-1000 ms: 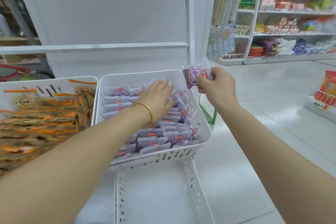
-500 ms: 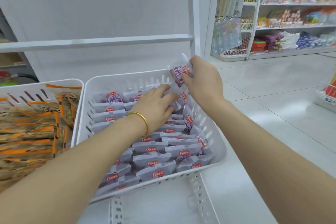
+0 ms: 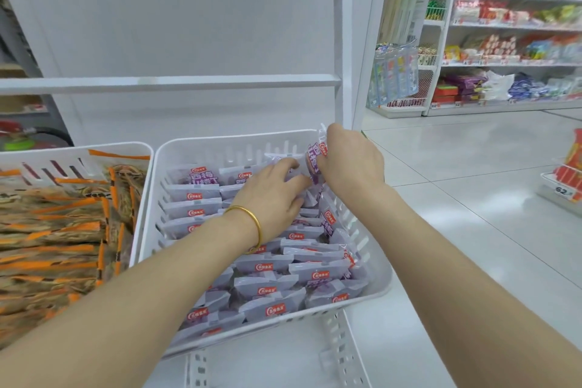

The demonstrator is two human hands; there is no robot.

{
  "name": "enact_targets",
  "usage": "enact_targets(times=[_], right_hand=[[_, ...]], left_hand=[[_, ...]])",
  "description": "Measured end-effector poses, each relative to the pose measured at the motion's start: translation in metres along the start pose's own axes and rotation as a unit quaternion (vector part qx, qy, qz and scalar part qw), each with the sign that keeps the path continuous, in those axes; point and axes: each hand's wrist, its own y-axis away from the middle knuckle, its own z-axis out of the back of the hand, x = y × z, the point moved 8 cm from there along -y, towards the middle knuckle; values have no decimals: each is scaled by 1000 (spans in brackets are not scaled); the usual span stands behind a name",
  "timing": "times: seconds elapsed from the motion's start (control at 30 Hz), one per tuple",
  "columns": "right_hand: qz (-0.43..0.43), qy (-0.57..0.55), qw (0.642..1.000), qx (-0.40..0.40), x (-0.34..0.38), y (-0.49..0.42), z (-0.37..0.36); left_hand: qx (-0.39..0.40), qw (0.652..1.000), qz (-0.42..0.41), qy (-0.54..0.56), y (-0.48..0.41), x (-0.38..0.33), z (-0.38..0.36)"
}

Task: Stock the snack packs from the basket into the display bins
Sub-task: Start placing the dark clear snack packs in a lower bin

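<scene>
Head view looks down at your two forearms reaching into a white slotted display bin that sits on a white shelf. Your right hand is at the bin's far right corner, with fingers and thumb curled round one purple snack pack. You hold that pack upright and on edge, just inside the far wall, its lower end down among the packs below. Your left hand, with a gold bangle on the wrist, lies palm down on the stock just beside it. Its fingers are loosely spread and only lightly bent, their tips reaching toward the held pack and pressing on the packs beneath; they grip nothing that you can see.

Rows of purple packs with red oval logos fill the bin, overlapping from the near wall to the far one, and a few stand along the right wall. To the left, touching this bin, a second white bin holds brown and orange packs. A white rail runs across the back panel above both bins. Beyond the shelf's upright, to the right, pale floor tiles lead to stocked store shelves, with clear packets hanging at their end.
</scene>
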Motion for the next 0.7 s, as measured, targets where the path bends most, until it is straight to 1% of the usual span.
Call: enact_targets(times=[0.1,0.2,0.3,0.4,0.5,0.57,0.7], right_hand=[[-10,0,999,37,2,-10,0],[-10,-10,1000,19,0,-8,1],[-9,-30,999,-12,-4,3,-4],[-14,-32,999,-4,-9,5,-11],[-18,-16,1000,-13,-11,5,-13],[5,1,999,-34,-5,-1,-13],[88,26,995,-49,13,-18,-18]], left_hand=[[-2,1000,-4,12,-1,-2,3],[-2,999,23,32,-6,4,8],[39,998,55,-11,-16,13,5],[83,992,84,-37,-18,18,-2],[83,988,100,-83,-13,23,-3],[77,986,102,-106,-11,26,-2],[73,987,106,-96,-8,29,-2]])
